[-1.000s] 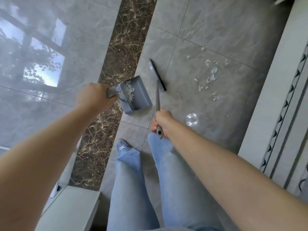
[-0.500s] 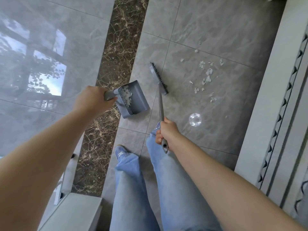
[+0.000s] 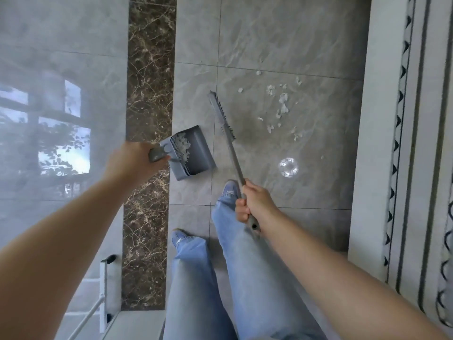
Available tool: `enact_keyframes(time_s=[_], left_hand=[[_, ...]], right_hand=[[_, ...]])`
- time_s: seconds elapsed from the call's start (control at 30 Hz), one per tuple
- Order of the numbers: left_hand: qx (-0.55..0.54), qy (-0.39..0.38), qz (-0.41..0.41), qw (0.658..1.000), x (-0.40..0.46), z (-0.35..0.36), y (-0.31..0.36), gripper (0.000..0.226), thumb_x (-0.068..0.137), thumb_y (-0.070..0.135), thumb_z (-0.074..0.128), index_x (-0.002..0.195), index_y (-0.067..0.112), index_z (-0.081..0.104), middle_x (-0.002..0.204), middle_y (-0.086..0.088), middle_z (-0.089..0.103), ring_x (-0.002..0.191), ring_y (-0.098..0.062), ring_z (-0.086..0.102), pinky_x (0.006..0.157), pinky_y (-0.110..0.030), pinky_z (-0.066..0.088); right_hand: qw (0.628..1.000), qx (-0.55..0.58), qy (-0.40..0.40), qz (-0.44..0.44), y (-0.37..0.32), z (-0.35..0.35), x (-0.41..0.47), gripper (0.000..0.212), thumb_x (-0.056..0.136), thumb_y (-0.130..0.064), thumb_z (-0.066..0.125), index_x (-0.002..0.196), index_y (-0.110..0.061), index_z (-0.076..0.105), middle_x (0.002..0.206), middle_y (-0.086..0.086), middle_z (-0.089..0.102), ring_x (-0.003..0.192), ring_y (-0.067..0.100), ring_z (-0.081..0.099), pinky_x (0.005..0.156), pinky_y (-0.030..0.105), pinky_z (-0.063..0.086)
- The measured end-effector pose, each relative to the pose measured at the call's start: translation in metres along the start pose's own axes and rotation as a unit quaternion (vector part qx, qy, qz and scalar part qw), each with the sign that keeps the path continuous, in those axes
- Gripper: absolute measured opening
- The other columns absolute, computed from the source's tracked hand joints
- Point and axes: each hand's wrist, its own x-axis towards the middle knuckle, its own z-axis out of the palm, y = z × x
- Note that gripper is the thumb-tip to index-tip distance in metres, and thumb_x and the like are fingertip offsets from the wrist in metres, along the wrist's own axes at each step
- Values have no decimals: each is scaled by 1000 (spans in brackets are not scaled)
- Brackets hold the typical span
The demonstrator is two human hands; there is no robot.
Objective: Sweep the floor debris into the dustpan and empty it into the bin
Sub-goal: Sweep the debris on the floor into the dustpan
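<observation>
From the head camera, a person stands on a grey tile floor and looks down at both arms. The left hand grips the handle of a grey dustpan, with its fingers curled round the handle. The dustpan is tipped, and white scraps sit in it near the handle end. It is above the edge of a brown marble strip that runs down the floor.

The right hand holds the long grey handle of a brush, with its fingers wrapped tight round the handle's end. The brush head points up and away, just right of the dustpan and not touching it.

More white debris lies on the tiles to the right of the brush head, well apart from the dustpan. A round bright spot shines on the floor near the handle. Blue jeans and grey shoes show below. A pale rug with dark lines lies on the right.
</observation>
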Motion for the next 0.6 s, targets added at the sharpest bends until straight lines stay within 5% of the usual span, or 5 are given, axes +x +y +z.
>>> enact_keyframes(time_s=[0.17,0.37,0.6], left_hand=[[3,-9,30,999,30,-1,62,45,88,60,54,67,22,60,58,-1,57,57,-24,59,52,-31,53],[24,-25,75,997,53,6,147,45,88,61,52,68,22,60,64,-2,57,62,-27,60,55,-29,50],[65,-33,107,992,60,21,225,45,90,62,47,74,22,61,71,-3,61,67,-29,61,58,-30,50]], right_hand=[[995,49,68,-45,-62,-96,8,43,104,-15,33,141,-34,44,59,1,32,30,7,26,35,15,24],[974,194,111,-32,-79,-171,12,22,103,-23,31,100,-33,50,56,-4,34,29,6,29,33,14,25],[955,250,159,-23,-85,-244,34,34,103,-27,27,71,-18,34,34,-6,39,25,6,34,32,12,28]])
